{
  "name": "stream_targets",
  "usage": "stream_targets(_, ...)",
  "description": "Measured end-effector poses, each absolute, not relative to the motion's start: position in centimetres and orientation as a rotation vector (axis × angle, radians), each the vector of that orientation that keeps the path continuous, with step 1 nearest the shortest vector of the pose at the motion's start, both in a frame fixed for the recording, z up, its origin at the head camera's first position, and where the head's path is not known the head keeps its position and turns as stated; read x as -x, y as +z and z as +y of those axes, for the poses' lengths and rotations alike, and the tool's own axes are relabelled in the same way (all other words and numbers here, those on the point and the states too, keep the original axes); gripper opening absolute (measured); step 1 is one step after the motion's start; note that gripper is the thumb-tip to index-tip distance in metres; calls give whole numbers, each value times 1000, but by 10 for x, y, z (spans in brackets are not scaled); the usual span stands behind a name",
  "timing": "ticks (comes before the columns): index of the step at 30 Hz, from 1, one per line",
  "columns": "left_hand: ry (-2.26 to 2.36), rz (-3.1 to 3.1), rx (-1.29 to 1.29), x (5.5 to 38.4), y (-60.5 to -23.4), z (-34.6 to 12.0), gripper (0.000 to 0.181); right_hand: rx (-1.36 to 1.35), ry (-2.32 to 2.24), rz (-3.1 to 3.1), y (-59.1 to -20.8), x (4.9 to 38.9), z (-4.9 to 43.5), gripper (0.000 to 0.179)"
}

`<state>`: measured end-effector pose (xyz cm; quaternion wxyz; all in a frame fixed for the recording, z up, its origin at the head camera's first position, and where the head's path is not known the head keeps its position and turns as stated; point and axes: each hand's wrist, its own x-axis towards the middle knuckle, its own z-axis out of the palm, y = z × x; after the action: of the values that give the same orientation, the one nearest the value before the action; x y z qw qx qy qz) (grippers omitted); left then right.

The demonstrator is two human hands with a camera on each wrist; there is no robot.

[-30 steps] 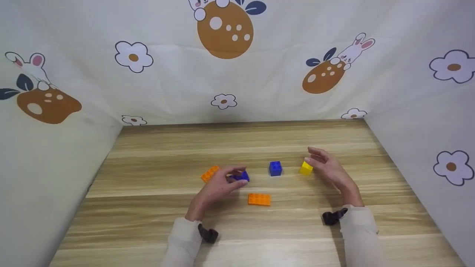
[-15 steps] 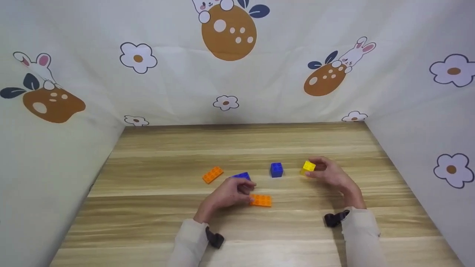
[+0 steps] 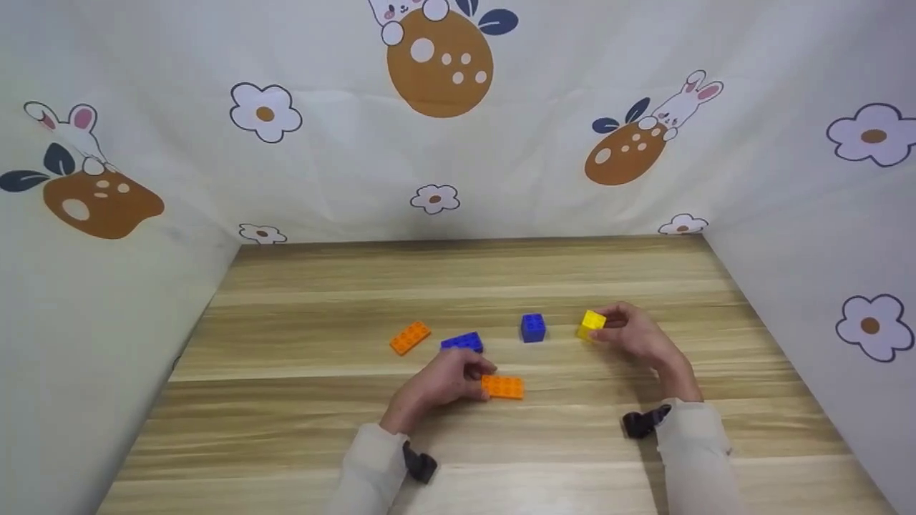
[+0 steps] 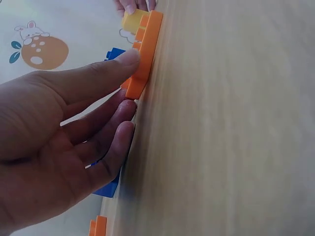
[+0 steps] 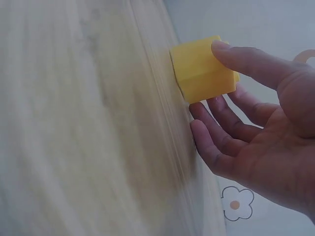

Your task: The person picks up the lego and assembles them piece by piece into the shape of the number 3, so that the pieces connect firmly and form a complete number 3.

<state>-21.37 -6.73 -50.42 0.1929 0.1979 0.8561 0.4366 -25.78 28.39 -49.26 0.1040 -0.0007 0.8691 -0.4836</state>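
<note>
Head view: left hand (image 3: 445, 379) sits on the wooden table (image 3: 322, 429), fingers curled, pinching the left end of the flat orange brick (image 3: 503, 387). That brick lies flat on the table near the front middle. Right hand (image 3: 633, 335) pinches the yellow block (image 3: 590, 324) – the block is at table level to the right; cannot tell if it is lifted. Loose on the table: a blue flat brick (image 3: 462, 342) just behind the left hand, a blue cube (image 3: 533, 327) between it and the yellow block, a second orange brick (image 3: 410, 337) further left.

Left wrist view: thumb on top of the flat orange brick (image 4: 143, 54), fingers (image 4: 115, 132) curled beside and under its near end; the brick rests against the table.

Right wrist view: thumb pressed on one face of the yellow block (image 5: 203, 69), other fingers (image 5: 216, 132) loosely curled just beside it – a light pinch, the block touching or nearly touching the table.
</note>
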Motion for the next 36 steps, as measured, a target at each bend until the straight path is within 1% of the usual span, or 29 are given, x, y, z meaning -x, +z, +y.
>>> stream_targets(12, 1153, 2469, -572, 212, -502, -65, 32, 77, -1464, 2570, -475, 255, 273, 48)
stream_targets(19, 1186, 2461, -629, 213, -503, -67, 30, 249, -1563, 2542, -462, 249, 263, 47)
stream_targets(27, 1196, 2442, -614, 213, -504, -67, 29, 337, -1501, 2577, -446, 240, 246, 44)
stream_targets(36, 1189, 2441, -604, 214, -504, -68, 28, 439, -1475, 2554, -437, 232, 227, 42)
